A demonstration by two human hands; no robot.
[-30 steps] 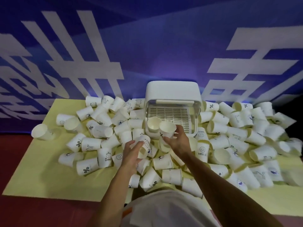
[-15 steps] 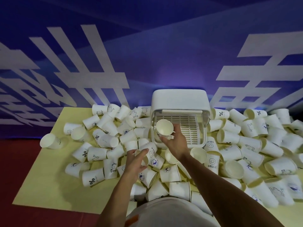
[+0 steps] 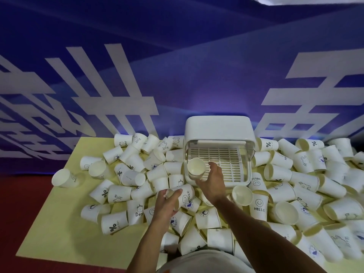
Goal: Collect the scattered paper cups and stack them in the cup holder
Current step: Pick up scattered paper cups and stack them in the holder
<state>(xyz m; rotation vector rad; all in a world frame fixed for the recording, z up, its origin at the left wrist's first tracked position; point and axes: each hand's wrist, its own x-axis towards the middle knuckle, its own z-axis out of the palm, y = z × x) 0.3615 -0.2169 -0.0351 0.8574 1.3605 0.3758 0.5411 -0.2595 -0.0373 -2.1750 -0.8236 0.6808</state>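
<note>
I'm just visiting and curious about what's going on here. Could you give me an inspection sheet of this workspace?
Surface: yellow mat on a red surface.
Job's things: white cup holder with a slatted tray; paper cups scattered around it, mostly on their sides.
Clutter: nothing seen.
Fingers: right hand holds an upright cup in the holder's front-left corner; left hand grips a lying cup.
Cables: nothing seen.
Surroundings: blue banner with white characters.

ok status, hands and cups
Right grip holds cup at holder front left. Left grip pinches hello cup. Loose cups piled either side of holder.
</note>
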